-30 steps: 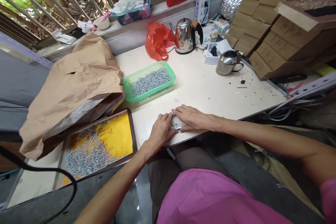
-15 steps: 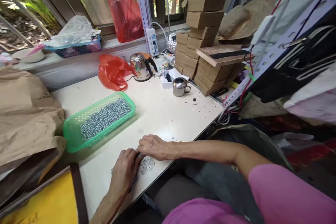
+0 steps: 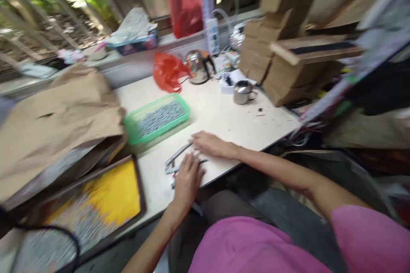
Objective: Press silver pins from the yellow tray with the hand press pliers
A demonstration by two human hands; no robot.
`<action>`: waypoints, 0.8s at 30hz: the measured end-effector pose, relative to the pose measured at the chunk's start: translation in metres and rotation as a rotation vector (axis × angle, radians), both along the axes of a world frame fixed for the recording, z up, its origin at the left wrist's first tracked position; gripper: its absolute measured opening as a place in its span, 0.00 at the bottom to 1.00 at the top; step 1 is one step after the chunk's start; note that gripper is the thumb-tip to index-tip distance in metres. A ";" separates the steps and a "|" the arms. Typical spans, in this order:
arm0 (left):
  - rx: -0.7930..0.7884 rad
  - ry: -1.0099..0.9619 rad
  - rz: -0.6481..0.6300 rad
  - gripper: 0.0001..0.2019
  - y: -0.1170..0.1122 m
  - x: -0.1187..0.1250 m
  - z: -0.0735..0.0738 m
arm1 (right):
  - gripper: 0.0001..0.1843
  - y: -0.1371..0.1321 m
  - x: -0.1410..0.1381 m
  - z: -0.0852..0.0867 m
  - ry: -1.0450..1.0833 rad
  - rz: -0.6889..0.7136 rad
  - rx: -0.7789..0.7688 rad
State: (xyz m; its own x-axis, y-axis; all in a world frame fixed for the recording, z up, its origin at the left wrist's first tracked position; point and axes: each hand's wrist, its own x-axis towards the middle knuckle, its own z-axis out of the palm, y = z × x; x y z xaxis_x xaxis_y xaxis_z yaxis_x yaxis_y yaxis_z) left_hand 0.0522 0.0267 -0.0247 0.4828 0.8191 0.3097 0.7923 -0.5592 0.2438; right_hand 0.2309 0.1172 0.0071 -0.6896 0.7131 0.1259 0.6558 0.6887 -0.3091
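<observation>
The whole view is smeared by motion. My left hand (image 3: pixel 187 177) lies flat on the white table (image 3: pixel 224 115) near its front edge, fingers stretched forward. My right hand (image 3: pixel 208 143) rests just beyond it, fingers flat and pointing left. Between and under their fingertips lies a small shiny clear packet (image 3: pixel 174 163), streaked by blur; I cannot make out what it holds. A green plastic basket (image 3: pixel 131 123) full of small silver screws sits a short way behind the hands.
A crumpled brown paper bag (image 3: pixel 64 106) fills the left. A yellow-lined tray (image 3: pixel 115 187) with screws lies front left. A red plastic bag (image 3: pixel 168 72), kettle (image 3: pixel 197 66), steel mug (image 3: pixel 241 92) and stacked cardboard boxes (image 3: pixel 288 72) stand at the back right.
The view swung right, then back left. My left hand has slid toward the table's front edge, and the packet now shows to the left of my fingertips.
</observation>
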 end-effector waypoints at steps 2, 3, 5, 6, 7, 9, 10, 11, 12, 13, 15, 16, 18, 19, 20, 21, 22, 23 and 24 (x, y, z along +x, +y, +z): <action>-0.061 -0.001 0.005 0.19 -0.014 0.012 -0.002 | 0.15 0.009 -0.006 -0.008 -0.055 -0.078 -0.002; -0.093 -0.002 0.025 0.21 -0.018 0.017 -0.003 | 0.13 0.016 -0.009 -0.012 -0.084 -0.077 0.010; -0.137 -0.026 0.055 0.23 -0.024 0.022 -0.004 | 0.11 0.031 -0.017 -0.016 -0.148 -0.040 0.020; -0.152 -0.042 0.063 0.23 -0.026 0.023 -0.003 | 0.10 0.039 -0.021 -0.016 -0.169 -0.024 0.024; -0.162 -0.061 0.064 0.24 -0.027 0.023 -0.002 | 0.10 0.046 -0.023 -0.014 -0.185 -0.015 0.025; -0.181 -0.095 0.056 0.25 -0.028 0.022 -0.001 | 0.10 0.055 -0.029 -0.007 -0.209 -0.033 0.035; -0.191 -0.109 0.051 0.26 -0.027 0.022 0.000 | 0.10 0.055 -0.032 -0.002 -0.213 -0.046 0.046; -0.199 -0.123 0.048 0.26 -0.027 0.021 0.000 | 0.10 0.052 -0.036 0.003 -0.209 -0.039 0.060; -0.203 -0.137 0.044 0.27 -0.027 0.021 0.001 | 0.10 0.046 -0.042 0.008 -0.198 0.000 0.072; -0.204 -0.153 0.037 0.27 -0.029 0.021 0.001 | 0.10 0.037 -0.048 0.013 -0.181 0.074 0.080; -0.197 -0.186 0.005 0.25 -0.037 0.020 0.005 | 0.09 0.014 -0.063 0.018 -0.152 0.297 0.068; -0.191 -0.196 -0.023 0.23 -0.044 0.018 0.008 | 0.08 0.002 -0.070 0.018 -0.153 0.407 0.055; -0.172 -0.194 -0.086 0.17 -0.061 0.009 0.016 | 0.08 -0.019 -0.082 0.011 -0.165 0.535 0.036; -0.151 -0.180 -0.097 0.14 -0.069 0.001 0.020 | 0.08 -0.026 -0.086 0.006 -0.162 0.568 0.040; -0.121 -0.158 -0.074 0.12 -0.076 -0.011 0.025 | 0.08 -0.031 -0.090 -0.001 -0.149 0.596 0.042; -0.084 -0.130 -0.004 0.10 -0.082 -0.027 0.030 | 0.09 -0.033 -0.093 -0.008 -0.130 0.619 0.050; -0.043 -0.097 0.109 0.10 -0.085 -0.047 0.034 | 0.10 -0.035 -0.096 -0.014 -0.116 0.636 0.060; -0.003 -0.059 0.256 0.10 -0.086 -0.070 0.038 | 0.10 -0.036 -0.099 -0.018 -0.102 0.653 0.069; 0.024 -0.020 0.431 0.10 -0.085 -0.096 0.042 | 0.11 -0.036 -0.100 -0.021 -0.085 0.668 0.073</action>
